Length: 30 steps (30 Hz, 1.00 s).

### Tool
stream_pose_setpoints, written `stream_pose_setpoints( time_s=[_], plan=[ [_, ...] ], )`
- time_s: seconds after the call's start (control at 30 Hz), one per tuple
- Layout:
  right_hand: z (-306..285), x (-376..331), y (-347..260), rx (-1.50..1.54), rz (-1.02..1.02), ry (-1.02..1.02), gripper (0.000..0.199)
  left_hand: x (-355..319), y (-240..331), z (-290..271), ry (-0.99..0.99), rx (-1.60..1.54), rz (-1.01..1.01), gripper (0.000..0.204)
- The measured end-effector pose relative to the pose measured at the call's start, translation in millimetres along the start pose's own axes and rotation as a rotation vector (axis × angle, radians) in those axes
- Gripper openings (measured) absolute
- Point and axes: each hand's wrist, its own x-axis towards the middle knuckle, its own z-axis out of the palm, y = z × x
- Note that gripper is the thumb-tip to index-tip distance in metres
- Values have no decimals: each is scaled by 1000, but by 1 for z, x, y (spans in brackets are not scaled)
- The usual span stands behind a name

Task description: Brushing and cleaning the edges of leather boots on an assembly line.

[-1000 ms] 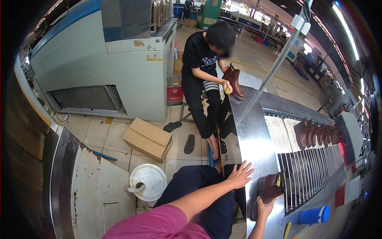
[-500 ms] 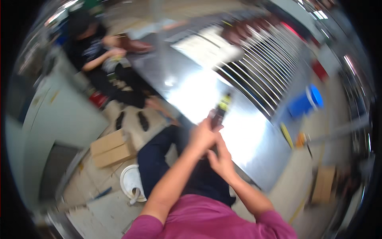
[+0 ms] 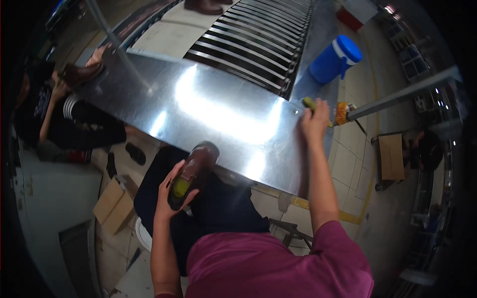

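Note:
My left hand (image 3: 171,196) is wrapped round a dark brown leather shoe (image 3: 201,160). Yellow-green shows inside the shoe's opening, and its toe points away from me, over the near edge of the metal table (image 3: 159,84). At the table's right end, my right hand (image 3: 317,121) lies over a long yellow-green thing (image 3: 308,103). Its fingers are stretched out, with the thumb apart. The hand covers the middle of that thing, so I cannot make out its kind.
A slatted roller conveyor (image 3: 243,44) runs off beyond the table, with brown shoes (image 3: 203,6) beside it. A blue jug (image 3: 330,64) stands at the right. A co-worker (image 3: 37,109) sits at left holding a brown shoe. A cardboard box (image 3: 115,203) is on the floor.
Both my hands were together at the shoe. The left now holds it alone, lower and to the left; the right has let go and reached to the table's right end. The view has turned.

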Motion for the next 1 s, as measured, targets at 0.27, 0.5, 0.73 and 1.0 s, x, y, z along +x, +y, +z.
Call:
stream_pose_setpoints(
  time_s=[0.27, 0.5, 0.73, 1.0],
  plan=[
    [20, 11, 50, -17, -84, -155, 38, 1, -25, 19, 106, -146, -19, 94],
    [-51, 17, -61, 665, 297, -138, 36, 5, 0, 20, 96, -35, 5, 91],
    [-32, -16, -202, 1827, 780, -745, 39, 0, -12, 26, 89, 54, 131, 98],
    [-24, -7, -277, 2082, 976, -877, 36, 5, -9, 23, 102, -55, 150, 93]
  ],
)
